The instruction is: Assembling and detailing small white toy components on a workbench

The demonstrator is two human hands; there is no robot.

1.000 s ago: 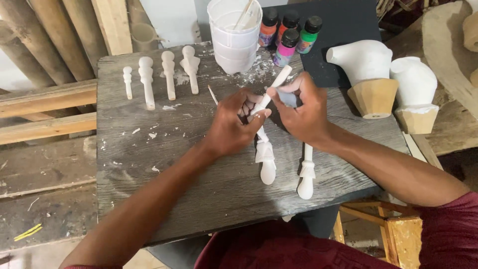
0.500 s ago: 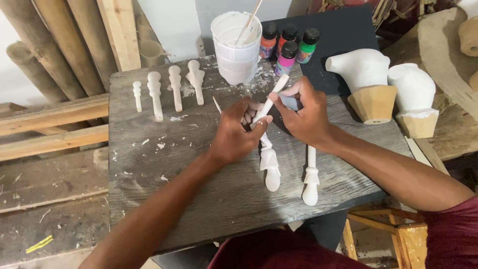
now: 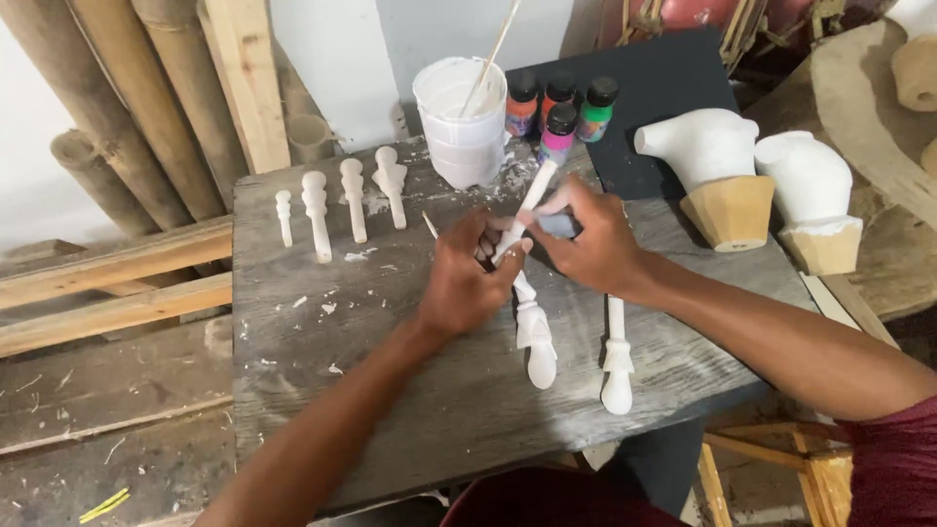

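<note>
bamboo poles (image 3: 117, 107) and a pale wooden plank (image 3: 249, 78) lean at the far left, beside the grey weathered wooden worktop (image 3: 390, 390). on the worktop's left back part lie four small white turned wooden spindles (image 3: 337, 200) in a row, apart from one another. the left hand (image 3: 467, 278) is closed around the lower end of a slim white-painted wooden rod (image 3: 527, 210), which tilts up toward the back — the right hand (image 3: 590, 244) pinches the same rod just above, with a small grey-blue pad (image 3: 558, 225) pressed under its fingers. below the hands two more white turned spindles (image 3: 535, 342) lie on the worktop side by side, near but not touching. behind the hands stands a white plastic tub smeared with white paint (image 3: 461, 127), a thin stick (image 3: 491, 54) leaning in it. just right of it are four small paint bottles with black caps (image 3: 559, 112), then a black board (image 3: 664, 98). at the right sit two white rounded shapes on tan wooden bases (image 3: 727, 181).
</note>
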